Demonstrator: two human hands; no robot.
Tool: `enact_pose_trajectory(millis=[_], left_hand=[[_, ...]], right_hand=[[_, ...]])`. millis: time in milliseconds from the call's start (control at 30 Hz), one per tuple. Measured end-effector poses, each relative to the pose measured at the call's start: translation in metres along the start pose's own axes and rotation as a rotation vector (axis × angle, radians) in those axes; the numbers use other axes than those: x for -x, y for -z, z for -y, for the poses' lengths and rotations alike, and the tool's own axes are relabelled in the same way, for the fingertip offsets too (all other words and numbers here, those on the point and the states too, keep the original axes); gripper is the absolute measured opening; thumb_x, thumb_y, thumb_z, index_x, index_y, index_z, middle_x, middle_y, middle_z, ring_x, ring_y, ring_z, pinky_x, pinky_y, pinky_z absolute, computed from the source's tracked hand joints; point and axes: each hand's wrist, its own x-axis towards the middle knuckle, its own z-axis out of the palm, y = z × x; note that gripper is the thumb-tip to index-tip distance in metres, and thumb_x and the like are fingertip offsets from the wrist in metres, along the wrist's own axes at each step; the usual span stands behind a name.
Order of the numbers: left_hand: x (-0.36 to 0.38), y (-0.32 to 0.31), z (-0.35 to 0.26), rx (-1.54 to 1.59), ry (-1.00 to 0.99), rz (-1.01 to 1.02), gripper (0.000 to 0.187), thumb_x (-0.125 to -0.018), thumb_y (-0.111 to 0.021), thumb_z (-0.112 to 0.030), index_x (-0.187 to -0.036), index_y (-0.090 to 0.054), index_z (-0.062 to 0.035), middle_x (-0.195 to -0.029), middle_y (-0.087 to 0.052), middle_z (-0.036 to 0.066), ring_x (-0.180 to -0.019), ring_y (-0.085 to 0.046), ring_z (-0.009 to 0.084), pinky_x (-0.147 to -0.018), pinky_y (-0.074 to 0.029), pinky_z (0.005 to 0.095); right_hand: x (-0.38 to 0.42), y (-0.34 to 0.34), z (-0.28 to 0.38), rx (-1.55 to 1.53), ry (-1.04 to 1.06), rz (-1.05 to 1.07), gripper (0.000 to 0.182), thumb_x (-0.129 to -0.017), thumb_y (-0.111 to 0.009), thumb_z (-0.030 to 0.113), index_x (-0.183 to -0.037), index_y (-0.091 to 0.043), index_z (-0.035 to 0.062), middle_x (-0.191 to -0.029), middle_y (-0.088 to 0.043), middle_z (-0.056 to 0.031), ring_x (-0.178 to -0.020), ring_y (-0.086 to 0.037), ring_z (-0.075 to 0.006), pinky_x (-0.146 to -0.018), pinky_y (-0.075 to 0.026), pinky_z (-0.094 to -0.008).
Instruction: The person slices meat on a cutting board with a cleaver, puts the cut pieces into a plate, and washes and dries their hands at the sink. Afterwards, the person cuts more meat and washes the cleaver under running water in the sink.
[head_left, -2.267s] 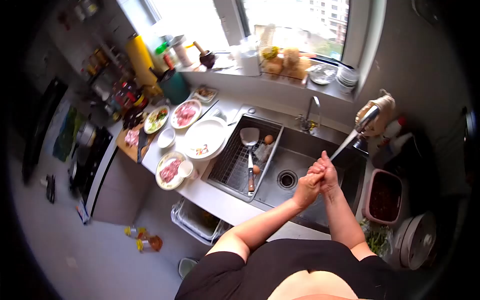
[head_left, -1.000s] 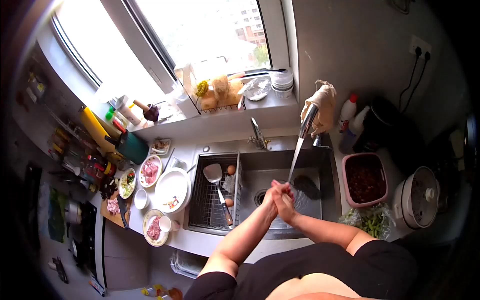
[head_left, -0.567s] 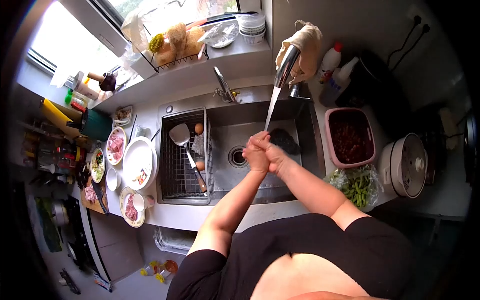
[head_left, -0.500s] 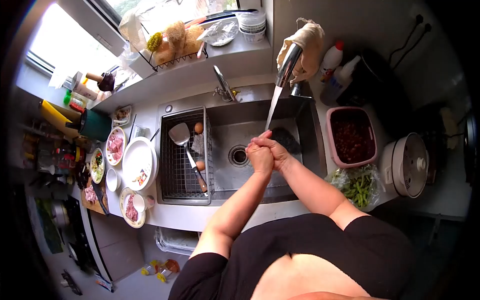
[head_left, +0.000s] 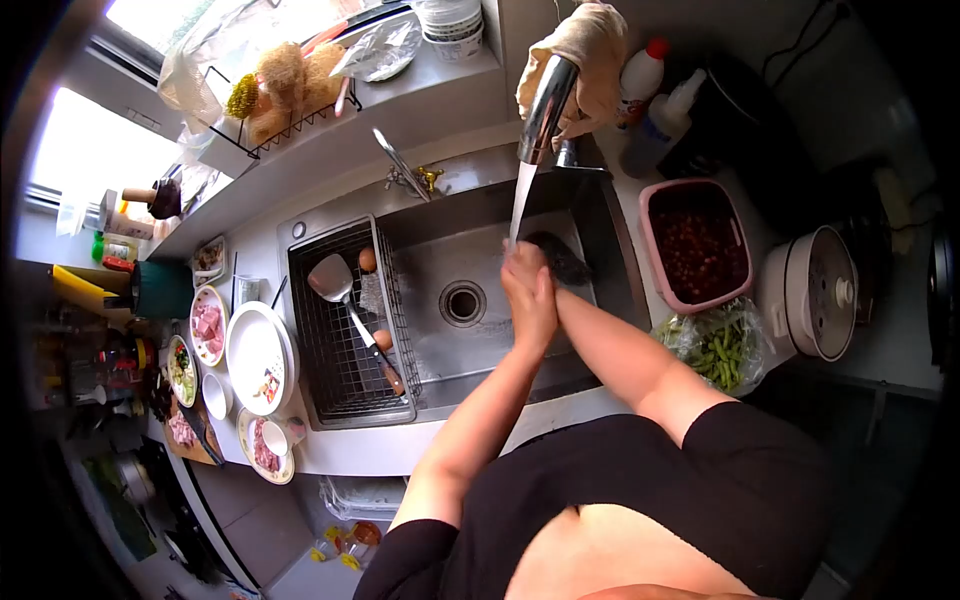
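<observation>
Under the stream from the chrome faucet (head_left: 548, 110), my left hand (head_left: 531, 305) is pressed around my right hand (head_left: 548, 278). Its fingers are closed against the right hand, which is mostly covered, so the right fingers cannot be made out. No object shows between them. Both hands are over the steel sink basin (head_left: 420, 290), to the right of the drain (head_left: 463, 303). A dark mesh-like item (head_left: 562, 262) lies in the basin behind them. On the left of the sink, a wire basket (head_left: 325, 370) holds a spatula (head_left: 332, 278) and brown eggs (head_left: 368, 260).
White plates (head_left: 256, 350), raw meat (head_left: 208, 328) and small bowls (head_left: 217, 397) stand left of the sink. To its right are a pink tub (head_left: 655, 235) of reddish-brown items, bagged green pods (head_left: 722, 358) and a lidded white cooker (head_left: 785, 300). A second tap (head_left: 402, 165) rises behind.
The view has shifted and tilted, so the sink appears farther left and lower. My hands have turned against each other and are now closer under the water stream, with the fingers less distinct.
</observation>
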Motion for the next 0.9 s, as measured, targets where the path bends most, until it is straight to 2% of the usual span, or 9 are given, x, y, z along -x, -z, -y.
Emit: enact_pose_trajectory(millis=[133,167,267,333,467,633,767,833,900], left_hand=[[-0.072,-0.011,0.034,0.159,0.489,0.299,0.044,-0.077,-0.067,-0.027,-0.107,-0.053,0.0029,-0.095,-0.062,0.015,-0.087,-0.060,0.0271,-0.073,-0.047,0.0366],[-0.082,-0.015,0.045,0.475,0.621,0.318,0.038,-0.076,-0.067,-0.034,-0.094,-0.059,-0.0015,-0.085,-0.062,0.012,-0.081,-0.060,0.0254,-0.070,-0.047,0.0379],[-0.096,0.011,0.009,0.632,0.933,0.502,0.054,-0.079,-0.057,-0.057,-0.082,-0.060,-0.0037,-0.068,-0.059,0.013,-0.057,-0.057,0.0231,-0.053,-0.047,0.0336],[-0.101,0.019,0.035,0.897,1.167,1.190,0.075,-0.077,-0.038,-0.077,-0.071,-0.058,-0.0044,-0.054,-0.053,0.013,-0.036,-0.046,0.0195,-0.034,-0.037,0.0253],[-0.089,0.010,0.053,1.274,1.017,1.380,0.074,-0.078,-0.042,-0.074,-0.064,-0.057,-0.0021,-0.053,-0.054,0.012,-0.035,-0.044,0.0187,-0.031,-0.033,0.0248],[-0.092,-0.002,0.058,1.313,0.965,0.970,0.071,-0.087,-0.027,-0.069,-0.078,-0.054,-0.0031,-0.052,-0.050,0.009,-0.028,-0.031,0.0116,-0.026,-0.023,0.0208],[-0.099,-0.032,0.105,1.155,0.911,0.429,0.044,-0.090,-0.049,-0.048,-0.080,-0.056,-0.0063,-0.054,-0.051,0.007,-0.035,-0.040,0.0137,-0.031,-0.031,0.0273],[-0.098,-0.028,0.093,0.132,0.135,0.116,0.049,-0.084,-0.055,-0.048,-0.072,-0.059,-0.0009,-0.059,-0.057,0.012,-0.048,-0.053,0.0234,-0.043,-0.042,0.0347],[-0.095,-0.016,0.089,-0.130,0.107,0.157,0.017,-0.082,-0.058,-0.019,-0.079,-0.060,-0.0022,-0.066,-0.060,0.013,-0.061,-0.057,0.0267,-0.057,-0.044,0.0379]], right_hand=[[-0.013,0.021,0.007,0.799,0.364,0.241,0.036,-0.081,-0.052,0.026,-0.109,-0.052,0.0030,-0.108,-0.058,-0.0201,-0.100,-0.056,-0.0342,-0.084,-0.046,-0.0410],[0.007,0.040,0.044,0.424,0.070,0.224,0.028,-0.078,-0.056,0.021,-0.098,-0.056,0.0008,-0.098,-0.062,-0.0203,-0.091,-0.060,-0.0350,-0.080,-0.048,-0.0409],[-0.014,0.048,0.032,0.735,0.289,0.367,0.021,-0.074,-0.057,0.016,-0.087,-0.061,0.0006,-0.080,-0.065,-0.0184,-0.077,-0.064,-0.0308,-0.067,-0.052,-0.0380],[-0.022,0.062,0.029,-0.028,-0.014,0.687,0.020,-0.071,-0.055,0.014,-0.079,-0.064,-0.0012,-0.065,-0.063,-0.0148,-0.067,-0.063,-0.0244,-0.055,-0.052,-0.0346],[-0.021,0.055,0.018,-0.664,-0.307,0.948,0.034,-0.076,-0.049,0.022,-0.096,-0.058,-0.0049,-0.090,-0.063,-0.0203,-0.079,-0.063,-0.0247,-0.061,-0.054,-0.0360],[-0.007,0.008,0.003,-1.888,-0.422,0.582,0.045,-0.084,-0.043,0.038,-0.100,-0.056,-0.0014,-0.092,-0.061,-0.0177,-0.091,-0.058,-0.0345,-0.086,-0.044,-0.0497],[0.001,-0.014,0.028,-1.575,-0.589,0.006,0.054,-0.085,-0.041,0.056,-0.101,-0.055,0.0076,-0.088,-0.060,-0.0127,-0.079,-0.059,-0.0304,-0.072,-0.048,-0.0453],[0.005,-0.024,0.018,-1.490,-0.695,-0.031,0.051,-0.085,-0.042,0.058,-0.100,-0.054,0.0109,-0.086,-0.060,-0.0103,-0.078,-0.059,-0.0283,-0.067,-0.049,-0.0442],[0.000,-0.033,0.002,-1.493,-0.726,0.062,0.049,-0.085,-0.043,0.058,-0.100,-0.054,0.0129,-0.085,-0.059,-0.0086,-0.078,-0.059,-0.0269,-0.063,-0.050,-0.0436]])
